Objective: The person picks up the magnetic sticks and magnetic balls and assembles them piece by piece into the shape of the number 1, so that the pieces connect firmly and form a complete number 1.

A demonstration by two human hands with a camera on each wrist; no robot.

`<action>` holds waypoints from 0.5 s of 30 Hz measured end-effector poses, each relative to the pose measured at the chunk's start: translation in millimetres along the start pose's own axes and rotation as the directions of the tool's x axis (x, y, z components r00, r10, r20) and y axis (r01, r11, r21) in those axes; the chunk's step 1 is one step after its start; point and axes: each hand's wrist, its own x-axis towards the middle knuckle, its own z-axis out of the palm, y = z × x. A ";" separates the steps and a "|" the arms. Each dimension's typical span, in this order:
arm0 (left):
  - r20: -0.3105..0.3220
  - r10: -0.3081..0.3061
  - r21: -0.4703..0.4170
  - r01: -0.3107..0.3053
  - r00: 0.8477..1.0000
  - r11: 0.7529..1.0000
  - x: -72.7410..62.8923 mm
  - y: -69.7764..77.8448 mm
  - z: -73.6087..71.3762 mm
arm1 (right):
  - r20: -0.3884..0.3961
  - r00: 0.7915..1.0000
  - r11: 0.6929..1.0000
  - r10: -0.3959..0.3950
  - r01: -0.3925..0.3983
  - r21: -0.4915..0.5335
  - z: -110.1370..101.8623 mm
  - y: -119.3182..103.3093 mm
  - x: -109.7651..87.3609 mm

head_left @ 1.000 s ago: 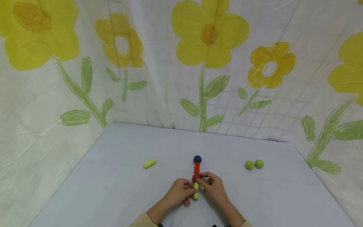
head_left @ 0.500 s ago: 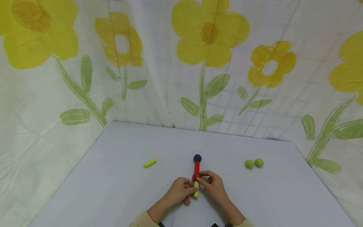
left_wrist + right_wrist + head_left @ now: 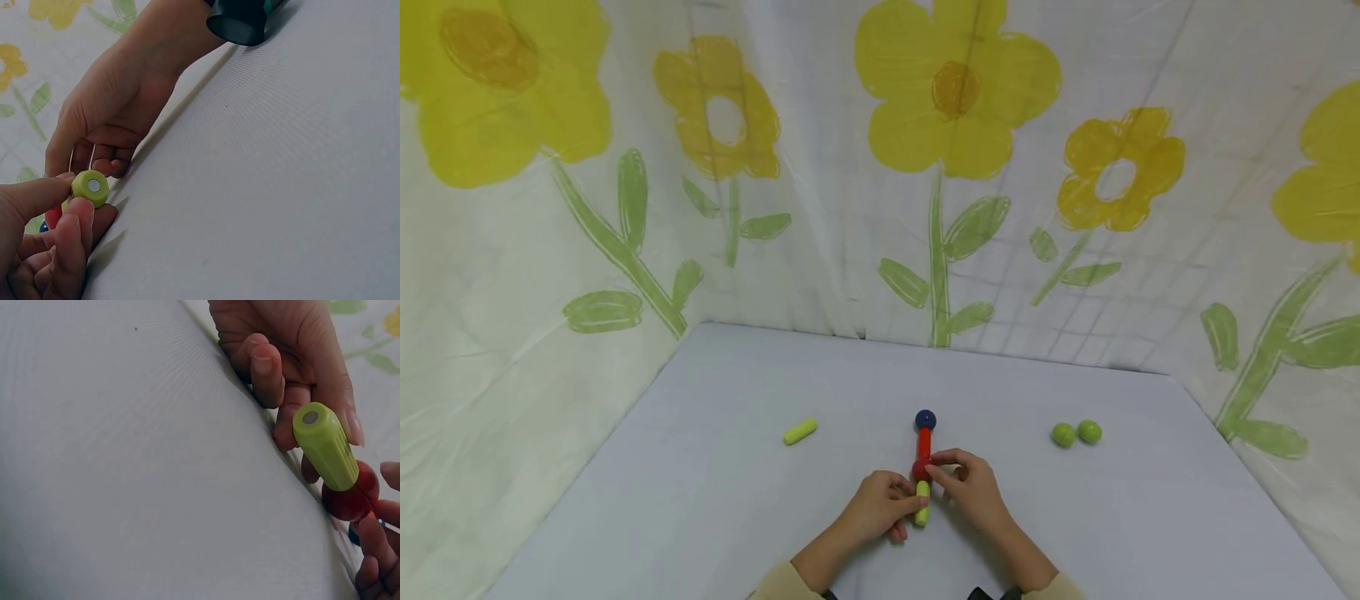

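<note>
Since the earlier frame nothing on the tabletop has plainly moved; only the head view has shifted slightly. The left hand [image 3: 880, 505] has a pinching grip on a yellow-green ribbed rod [image 3: 328, 447], and the right hand [image 3: 974, 492] pinches the red ball [image 3: 921, 470] that the rod's far end touches. These sit between the hands, toward the tabletop's near side; a red rod [image 3: 924, 443] runs on from the ball to a dark blue ball [image 3: 926, 419]. A silver disc [image 3: 94, 185] in the rod's near end looks like a magnet, so the joins may be magnetic: an off-axis pull or twist by either grip could break one, and a jolt at the red ball could swing the blue end aside. A freed ball could roll, as little appears to stop it. Farther out, a loose yellow-green rod [image 3: 801, 432] lies to the left and two green balls [image 3: 1063, 434] [image 3: 1089, 431] to the right, well apart from the hands. The pale, smooth tabletop [image 3: 700, 483] meets a whitish, lightly creased curtain [image 3: 820, 258] printed with yellow flowers [image 3: 958, 133] and green stems.
</note>
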 end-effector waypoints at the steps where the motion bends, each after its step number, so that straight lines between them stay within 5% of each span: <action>1: -0.001 0.000 -0.001 0.000 1.000 1.000 0.1 -0.1 -0.1 | 0.001 1.000 1.000 0.006 -0.006 0.010 -0.7 0.0 0.7; 15: 0.001 -0.002 0.000 0.002 1.000 1.000 1.2 -1.2 0.4 | -0.099 0.993 0.998 0.059 -0.058 0.012 -19.9 6.7 11.3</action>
